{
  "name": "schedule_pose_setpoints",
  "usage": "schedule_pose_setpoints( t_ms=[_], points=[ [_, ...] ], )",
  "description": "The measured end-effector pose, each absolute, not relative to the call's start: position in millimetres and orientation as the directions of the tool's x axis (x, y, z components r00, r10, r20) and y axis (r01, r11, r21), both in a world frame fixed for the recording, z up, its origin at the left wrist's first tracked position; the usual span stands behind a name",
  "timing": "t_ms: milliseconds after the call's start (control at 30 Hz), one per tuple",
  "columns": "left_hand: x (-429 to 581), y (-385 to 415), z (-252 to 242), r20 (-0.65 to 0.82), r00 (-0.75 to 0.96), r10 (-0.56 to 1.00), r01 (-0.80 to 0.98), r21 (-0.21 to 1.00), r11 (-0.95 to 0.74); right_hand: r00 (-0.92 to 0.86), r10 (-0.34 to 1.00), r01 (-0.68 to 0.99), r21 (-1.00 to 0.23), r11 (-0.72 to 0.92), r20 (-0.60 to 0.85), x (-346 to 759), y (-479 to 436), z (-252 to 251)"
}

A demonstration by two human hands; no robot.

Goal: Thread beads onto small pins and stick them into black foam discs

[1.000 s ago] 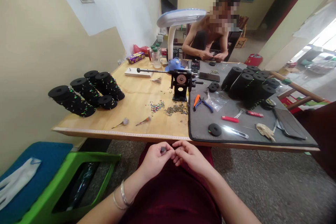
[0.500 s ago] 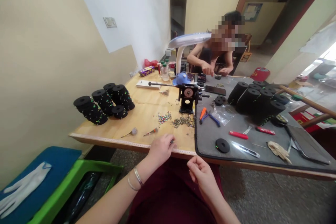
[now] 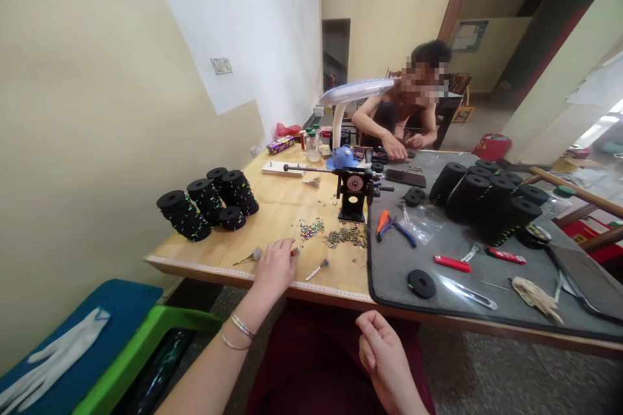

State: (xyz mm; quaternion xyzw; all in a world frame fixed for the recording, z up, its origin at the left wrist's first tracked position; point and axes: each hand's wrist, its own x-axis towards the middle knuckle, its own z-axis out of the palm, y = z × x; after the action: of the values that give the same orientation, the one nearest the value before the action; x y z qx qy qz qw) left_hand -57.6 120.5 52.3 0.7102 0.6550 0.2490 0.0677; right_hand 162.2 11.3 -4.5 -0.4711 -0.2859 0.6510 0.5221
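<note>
Near wearer's 2 hands (image 3: 275, 267), 3 bristly tufts (image 3: 324, 264)

Two silvery left-wrist bangles (image 3: 242, 327) are worn with a dark maroon garment (image 3: 316, 369).

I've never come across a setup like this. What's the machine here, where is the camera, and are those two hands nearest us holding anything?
There is no robot: these are a person's bare hands, seen by one camera worn on that person's head, looking forward and down.

The left hand is over the pale wooden table. A small orange-marked tuft shows beside its fingers; I can't tell whether it is gripped. The right hand is in front of the table edge, fingers curled; nothing held is visible.

The black machine with a round dial stands beyond the hands. Around it are tiny multicoloured pieces, black ring-shaped stacks and, on a dark grey mat, blue-and-orange pliers. Another person sits across the table.
</note>
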Motion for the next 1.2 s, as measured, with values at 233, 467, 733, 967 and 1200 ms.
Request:
schedule_pose_setpoints(
  t_ms=[233, 467, 733, 967, 1200],
  points=[
    [-71, 112, 44, 0.199, -0.019, 0.98, 0.787, 0.608, -0.108, -0.041, 0.946, -0.419, -0.854, -0.307, -0.32, 155, 10, 4],
    [-31, 29, 34, -0.37, 0.223, 0.902, -0.073, 0.916, 0.394, -0.098, 0.94, -0.324, -0.882, -0.341, -0.327, 142, 6, 5],
    [-2, 2, 10, -0.427, 0.298, 0.854, -0.189, 0.85, 0.491, -0.125, 0.923, -0.193, -0.904, -0.383, -0.364, 141, 2, 2],
    [-2, 1, 10, -0.345, 0.287, 0.894, -0.043, 0.927, 0.372, -0.11, 0.924, -0.148, -0.913, -0.38, -0.367, 139, 2, 3],
    [1, -1, 9, -0.34, 0.295, 0.893, -0.079, 0.922, 0.378, -0.114, 0.928, -0.109, -0.924, -0.368, -0.356, 139, 2, 2]
  ],
)
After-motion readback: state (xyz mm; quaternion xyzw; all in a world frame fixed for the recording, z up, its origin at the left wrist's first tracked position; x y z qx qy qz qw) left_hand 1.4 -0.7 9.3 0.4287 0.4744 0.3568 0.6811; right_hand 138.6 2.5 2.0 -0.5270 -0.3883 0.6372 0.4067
